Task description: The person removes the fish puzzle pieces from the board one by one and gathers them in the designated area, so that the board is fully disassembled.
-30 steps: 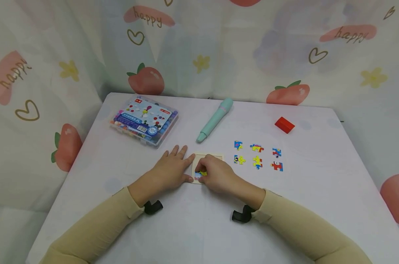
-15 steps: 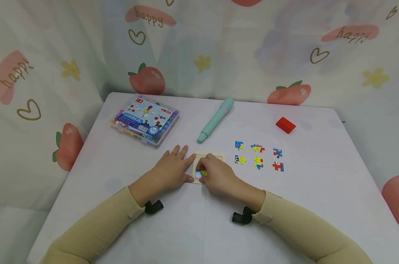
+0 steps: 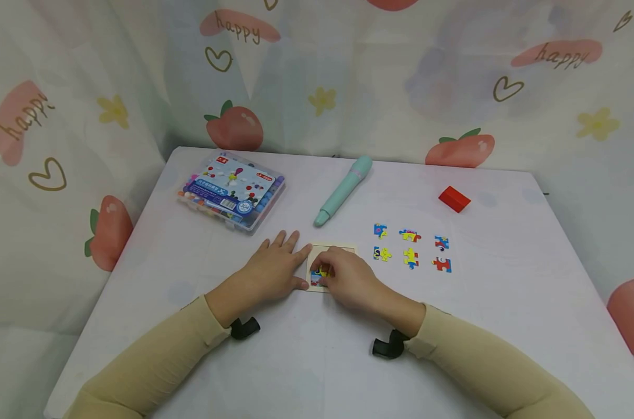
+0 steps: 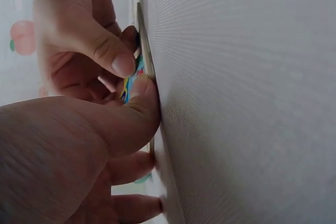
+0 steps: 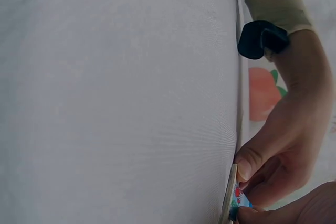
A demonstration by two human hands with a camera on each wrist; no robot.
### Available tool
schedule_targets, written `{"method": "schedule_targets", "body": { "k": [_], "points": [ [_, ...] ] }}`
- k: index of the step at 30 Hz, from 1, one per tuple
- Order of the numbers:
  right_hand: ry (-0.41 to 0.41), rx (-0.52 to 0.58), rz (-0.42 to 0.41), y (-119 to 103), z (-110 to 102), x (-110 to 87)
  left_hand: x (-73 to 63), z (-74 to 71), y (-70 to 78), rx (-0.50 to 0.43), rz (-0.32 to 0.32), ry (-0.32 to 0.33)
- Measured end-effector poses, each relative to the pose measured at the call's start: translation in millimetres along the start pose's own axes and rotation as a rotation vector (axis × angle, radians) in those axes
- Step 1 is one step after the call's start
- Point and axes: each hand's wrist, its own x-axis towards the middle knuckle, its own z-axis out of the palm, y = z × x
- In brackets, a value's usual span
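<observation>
My left hand [image 3: 269,267] lies flat with fingers spread. Its thumb and index finger rest at the left edge of a small wooden puzzle tray [image 3: 333,244]. Curled over that tray, my right hand [image 3: 350,279] holds a blue, yellow and red jigsaw piece [image 3: 315,280] between thumb and fingers at the lower left corner. The left wrist view shows the piece [image 4: 140,66] close to both thumbs, beside the thin tray edge [image 4: 146,45]. Part of the piece and much of the tray are hidden by the right hand.
Several loose jigsaw pieces [image 3: 410,257] lie in two rows right of the tray. A clear box of coloured parts [image 3: 232,189] sits at the back left. Behind the tray is a mint-green pen-shaped object [image 3: 343,192]. A red block [image 3: 454,199] lies at the back right.
The piece under my right hand now lies lower in the tray corner, its blue and red parts showing. The right fingers have loosened slightly. My left hand stays in place.
</observation>
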Motion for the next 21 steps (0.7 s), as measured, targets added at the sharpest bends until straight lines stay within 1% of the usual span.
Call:
{"method": "schedule_targets", "body": {
  "k": [5,9,13,21],
  "points": [
    [0.016,0.036,-0.02,3.1,-1.6,-1.4,0.5,-0.2,0.0,0.001,0.002,-0.004],
    [0.018,0.059,-0.013,5.3,-2.7,-1.4,0.7,0.0,0.5,0.006,-0.003,-0.005],
    [0.01,0.103,0.016,6.6,-5.0,-0.1,0.9,0.7,0.7,0.015,-0.005,-0.001],
    [-0.01,0.206,0.1,9.6,-8.4,2.4,0.7,1.3,0.1,0.03,0.0,0.002]
  ]
}}
